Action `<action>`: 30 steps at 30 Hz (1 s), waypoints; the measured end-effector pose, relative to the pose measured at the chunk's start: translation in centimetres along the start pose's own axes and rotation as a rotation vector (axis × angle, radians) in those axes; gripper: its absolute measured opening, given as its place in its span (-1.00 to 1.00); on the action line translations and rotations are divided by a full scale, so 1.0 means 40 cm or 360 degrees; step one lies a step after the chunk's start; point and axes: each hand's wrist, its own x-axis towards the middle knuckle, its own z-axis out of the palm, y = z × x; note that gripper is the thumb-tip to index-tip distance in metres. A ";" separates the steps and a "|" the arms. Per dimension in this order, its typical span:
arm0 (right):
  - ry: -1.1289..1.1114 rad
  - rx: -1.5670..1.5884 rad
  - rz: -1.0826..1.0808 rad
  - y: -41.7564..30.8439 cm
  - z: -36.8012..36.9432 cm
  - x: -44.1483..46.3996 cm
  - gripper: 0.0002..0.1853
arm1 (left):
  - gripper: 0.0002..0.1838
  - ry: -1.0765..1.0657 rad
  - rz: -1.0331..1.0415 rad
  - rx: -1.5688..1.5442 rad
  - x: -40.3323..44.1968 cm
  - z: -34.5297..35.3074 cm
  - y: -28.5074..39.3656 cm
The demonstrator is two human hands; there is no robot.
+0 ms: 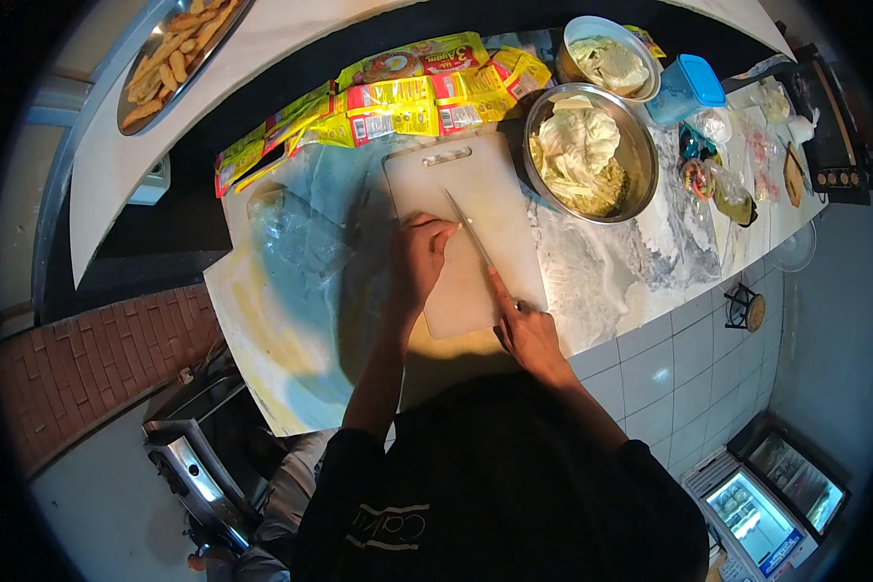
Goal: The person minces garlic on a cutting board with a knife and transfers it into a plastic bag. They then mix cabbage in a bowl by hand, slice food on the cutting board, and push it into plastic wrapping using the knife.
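Two bare hands are over a white cutting board (468,303). The right hand (532,336) is wrapped around the handle of a knife (474,239), its index finger stretched forward; the blade points to 11 o'clock over the board's middle. The left hand (420,254), at 9 o'clock from the blade, has bunched fingers at a small pale piece (461,227); whether they pinch it, I cannot tell. From the board, a metal bowl (640,155) with cabbage leaves (580,136) stands at 2 o'clock, yellow packets (388,102) at 11.
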 end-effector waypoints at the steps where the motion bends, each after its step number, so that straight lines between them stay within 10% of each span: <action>1: -0.0003 -0.0010 0.0003 -0.001 -0.001 0.001 -0.01 | -0.88 -0.0001 0.0000 -0.0001 0.001 -0.002 0.002; 30: -0.0113 0.0111 0.0050 -0.002 -0.019 0.009 -0.05 | -0.88 -0.0052 -0.0152 -0.0080 0.007 0.006 -0.030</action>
